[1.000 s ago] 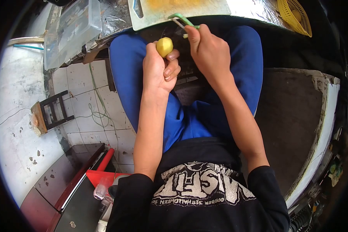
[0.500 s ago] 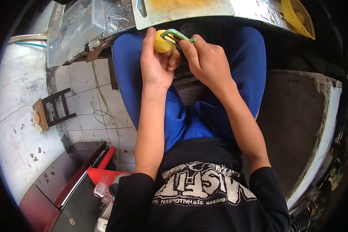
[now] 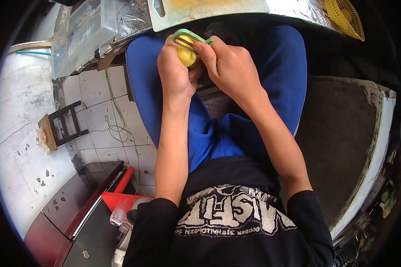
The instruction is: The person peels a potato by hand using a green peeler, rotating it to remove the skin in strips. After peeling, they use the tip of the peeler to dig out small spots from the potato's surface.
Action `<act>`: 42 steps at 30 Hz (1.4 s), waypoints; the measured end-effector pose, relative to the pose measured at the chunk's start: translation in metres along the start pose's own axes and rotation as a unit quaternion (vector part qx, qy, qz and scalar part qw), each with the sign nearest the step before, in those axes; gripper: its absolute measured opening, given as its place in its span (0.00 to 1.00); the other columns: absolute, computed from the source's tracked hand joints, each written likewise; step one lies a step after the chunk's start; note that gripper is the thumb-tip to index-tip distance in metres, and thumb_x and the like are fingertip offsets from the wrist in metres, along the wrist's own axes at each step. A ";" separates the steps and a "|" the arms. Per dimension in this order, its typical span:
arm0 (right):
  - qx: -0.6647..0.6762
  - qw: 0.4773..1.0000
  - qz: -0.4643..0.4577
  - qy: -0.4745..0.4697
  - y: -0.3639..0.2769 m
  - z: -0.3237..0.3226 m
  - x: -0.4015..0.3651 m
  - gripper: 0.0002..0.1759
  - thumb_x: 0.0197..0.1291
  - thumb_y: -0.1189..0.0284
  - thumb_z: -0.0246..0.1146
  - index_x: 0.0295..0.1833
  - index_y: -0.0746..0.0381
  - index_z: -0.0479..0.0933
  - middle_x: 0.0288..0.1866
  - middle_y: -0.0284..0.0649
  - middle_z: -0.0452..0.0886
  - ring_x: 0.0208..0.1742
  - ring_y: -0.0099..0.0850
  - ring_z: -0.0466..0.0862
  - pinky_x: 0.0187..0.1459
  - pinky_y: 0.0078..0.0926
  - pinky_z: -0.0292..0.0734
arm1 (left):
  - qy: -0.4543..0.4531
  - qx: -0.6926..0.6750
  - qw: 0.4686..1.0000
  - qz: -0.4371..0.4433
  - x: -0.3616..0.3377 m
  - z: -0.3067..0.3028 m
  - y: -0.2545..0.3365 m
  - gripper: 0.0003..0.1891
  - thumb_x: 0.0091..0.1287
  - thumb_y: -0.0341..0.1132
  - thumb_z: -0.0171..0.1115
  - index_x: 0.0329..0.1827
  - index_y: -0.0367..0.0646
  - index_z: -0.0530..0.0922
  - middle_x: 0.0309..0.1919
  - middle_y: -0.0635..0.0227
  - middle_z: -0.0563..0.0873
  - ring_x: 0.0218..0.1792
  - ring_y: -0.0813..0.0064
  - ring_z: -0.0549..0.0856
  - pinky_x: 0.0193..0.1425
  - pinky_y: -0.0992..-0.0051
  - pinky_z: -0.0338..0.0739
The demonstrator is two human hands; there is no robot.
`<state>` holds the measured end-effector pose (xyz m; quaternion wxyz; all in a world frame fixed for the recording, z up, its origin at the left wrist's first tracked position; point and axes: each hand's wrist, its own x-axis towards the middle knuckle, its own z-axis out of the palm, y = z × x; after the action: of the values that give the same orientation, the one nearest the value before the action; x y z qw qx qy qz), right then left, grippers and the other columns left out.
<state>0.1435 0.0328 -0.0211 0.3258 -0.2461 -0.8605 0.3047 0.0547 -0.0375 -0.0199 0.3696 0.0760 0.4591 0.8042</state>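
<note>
My left hand is wrapped round a yellow, peeled-looking potato, thumb on its far side. My right hand grips a green-framed peeler, whose blade lies across the top of the potato. Both hands are close together above my lap, just short of the counter edge. The fingers of my left hand are partly hidden behind the potato and the right hand.
A white cutting board with an orange-stained surface lies on the foil-covered counter ahead. Left of it stands a clear plastic container; a yellow basket is at the right. A small dark stool is on the tiled floor.
The peeler has moved a little up and left, onto the far top of the potato. My left hand has turned and closed further round the potato, and the hands are nearer each other.
</note>
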 end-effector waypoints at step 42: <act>0.445 0.850 0.238 -0.149 0.000 -0.029 0.004 0.19 0.64 0.62 0.66 0.48 0.68 0.76 0.30 0.37 0.83 0.28 0.22 0.84 0.30 0.18 0.78 | -0.110 0.006 0.990 -0.086 -0.005 -0.001 0.005 0.23 0.77 0.50 0.37 0.50 0.41 0.75 0.29 0.68 0.79 0.15 0.81 0.70 0.14 0.83 0.62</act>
<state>0.1619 0.0455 -0.0019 0.1862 -0.2235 -0.5859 0.7564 0.0551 -0.0432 -0.0151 0.4850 0.1268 0.4251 0.7536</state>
